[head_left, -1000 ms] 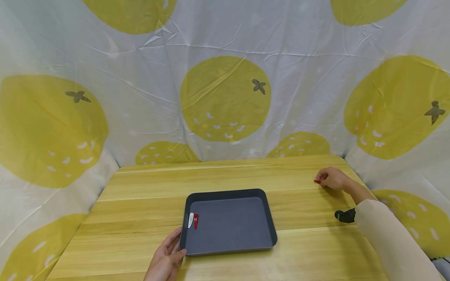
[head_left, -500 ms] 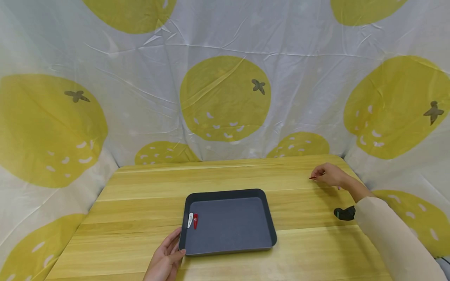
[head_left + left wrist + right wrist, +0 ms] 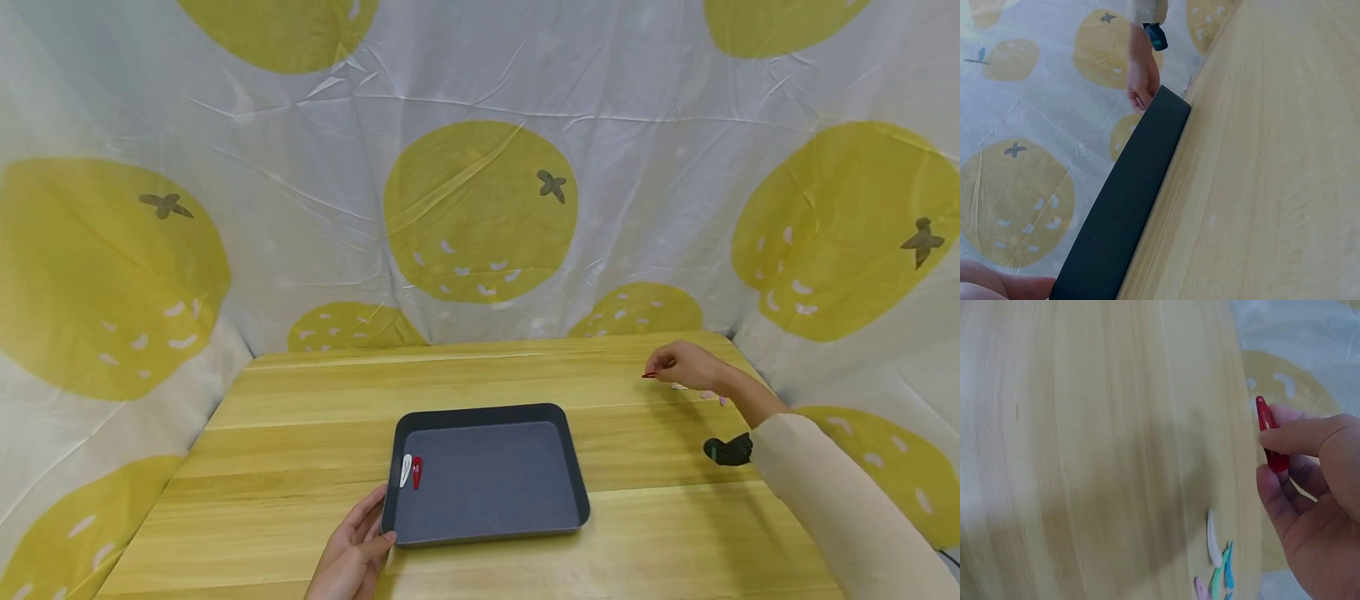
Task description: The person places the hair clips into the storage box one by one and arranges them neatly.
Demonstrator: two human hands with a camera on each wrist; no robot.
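Observation:
My right hand (image 3: 688,367) pinches a red snap hair clip (image 3: 1277,459) between thumb and fingers, raised above the table's far right part. Below it in the right wrist view lie a white clip (image 3: 1212,540), a green one (image 3: 1217,575), a blue one (image 3: 1229,569) and a pink one (image 3: 1201,589). With thumb at the rim and fingers along the outer side, my left hand (image 3: 352,546) grips the near left corner of a dark grey baking tray (image 3: 495,479). Inside the tray, along its left side, a white clip (image 3: 406,471) and another red clip (image 3: 417,472) lie side by side.
The tray stands on a wooden table (image 3: 300,450). A curtain with printed yellow fruit (image 3: 480,208) surrounds the table at the back and sides. A black device (image 3: 727,450) is worn on my right wrist.
My right hand has risen and moved left with the red clip, bringing clips on the table behind it into sight. The left hand and tray have stayed in place.

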